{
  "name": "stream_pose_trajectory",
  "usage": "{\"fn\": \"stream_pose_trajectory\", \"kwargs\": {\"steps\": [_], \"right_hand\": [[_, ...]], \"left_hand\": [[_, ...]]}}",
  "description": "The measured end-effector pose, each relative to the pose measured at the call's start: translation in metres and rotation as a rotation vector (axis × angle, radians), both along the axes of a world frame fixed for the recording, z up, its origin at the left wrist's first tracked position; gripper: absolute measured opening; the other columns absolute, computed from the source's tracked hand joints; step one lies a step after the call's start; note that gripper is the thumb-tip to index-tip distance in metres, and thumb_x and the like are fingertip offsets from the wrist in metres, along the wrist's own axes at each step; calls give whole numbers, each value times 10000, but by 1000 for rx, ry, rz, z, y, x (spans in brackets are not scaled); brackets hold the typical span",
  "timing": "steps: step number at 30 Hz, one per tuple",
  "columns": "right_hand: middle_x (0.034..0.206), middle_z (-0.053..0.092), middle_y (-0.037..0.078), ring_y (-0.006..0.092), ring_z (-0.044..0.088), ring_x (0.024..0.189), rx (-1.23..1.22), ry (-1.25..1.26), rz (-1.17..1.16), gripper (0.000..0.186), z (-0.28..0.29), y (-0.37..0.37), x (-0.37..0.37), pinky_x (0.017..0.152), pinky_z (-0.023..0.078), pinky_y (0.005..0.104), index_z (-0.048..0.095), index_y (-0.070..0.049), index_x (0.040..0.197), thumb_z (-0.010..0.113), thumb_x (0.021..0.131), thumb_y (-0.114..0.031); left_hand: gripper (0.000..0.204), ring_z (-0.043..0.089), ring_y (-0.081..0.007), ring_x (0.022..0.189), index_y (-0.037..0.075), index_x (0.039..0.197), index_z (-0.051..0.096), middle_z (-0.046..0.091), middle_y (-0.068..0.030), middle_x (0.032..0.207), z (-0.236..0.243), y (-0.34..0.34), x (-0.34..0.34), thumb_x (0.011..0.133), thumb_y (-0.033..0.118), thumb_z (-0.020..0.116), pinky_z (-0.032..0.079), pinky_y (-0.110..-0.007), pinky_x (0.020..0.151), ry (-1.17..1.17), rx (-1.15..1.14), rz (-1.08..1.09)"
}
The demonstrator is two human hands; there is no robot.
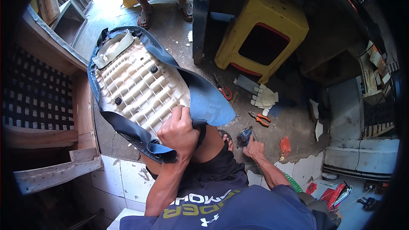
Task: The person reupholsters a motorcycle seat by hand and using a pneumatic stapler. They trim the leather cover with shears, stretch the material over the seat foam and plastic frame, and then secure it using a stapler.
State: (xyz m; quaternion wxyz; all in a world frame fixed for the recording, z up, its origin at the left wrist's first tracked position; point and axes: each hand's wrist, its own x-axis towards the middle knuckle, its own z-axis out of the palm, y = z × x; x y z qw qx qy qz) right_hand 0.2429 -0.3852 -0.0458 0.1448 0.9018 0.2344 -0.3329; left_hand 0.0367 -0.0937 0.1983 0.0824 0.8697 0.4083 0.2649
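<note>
An upside-down motorcycle seat (142,83) rests over my lap, its cream ribbed plastic base facing up. A loose dark cover (149,142) wraps round its edges, and a wide blue-grey flap (208,102) of it hangs out on the right. My left hand (179,130) is closed on the cover's edge at the seat's near end, its knuckles over the base; the fingertips are hidden. Low by the floor on the right, my right hand (254,148) grips a dark blue staple gun (244,136), held apart from the seat. A green coiled hose (293,183) runs beside my right forearm.
Orange-handled pliers (260,119), red-handled scissors (225,93), a whitish glove (265,97) and a red plastic packet (285,146) lie on the floor at right. Beyond stands a yellow stool (264,30). A wooden frame with black webbing (38,89) is at left. Another person's sandalled feet (145,17) are ahead.
</note>
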Motion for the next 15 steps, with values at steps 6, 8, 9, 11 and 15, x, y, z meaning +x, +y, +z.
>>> {"fn": "stream_pose_trajectory", "kwargs": {"steps": [6,8,9,11,15], "right_hand": [[829,708,118,178,720,765,786,662,-649,307,147,33,5,695,571,336,715,-15,1081,629,892,-242],[801,711,75,176,721,755,1117,753,-414,257,204,53,-18,690,567,348,712,7,1052,643,864,-155],[873,746,90,193,733,782,993,733,-283,297,226,53,-14,758,588,346,709,32,1107,653,837,-79],[1010,780,136,222,772,872,1117,454,314,443,276,76,-31,836,601,358,705,37,1210,752,780,-57],[1084,783,180,298,792,951,1108,482,423,546,315,101,-45,855,619,374,705,32,1246,843,726,-60]], "left_hand": [[215,727,-324,754,108,950,722,733,-65,988,-1,-2,-4,736,128,739,563,-423,664,-39,-25,-14],[210,727,-322,754,109,944,722,733,-63,979,-2,-4,-4,735,124,736,561,-421,664,-49,-12,-22],[208,727,-320,755,109,940,722,734,-62,975,-1,-4,-6,733,122,736,560,-421,663,-45,-16,-24],[204,728,-318,757,108,931,721,734,-61,967,0,-2,-10,728,119,734,560,-418,662,-50,-14,-27],[203,731,-316,764,104,926,728,737,-61,963,6,-2,-14,723,112,731,561,-416,667,-72,-42,-49]]}}
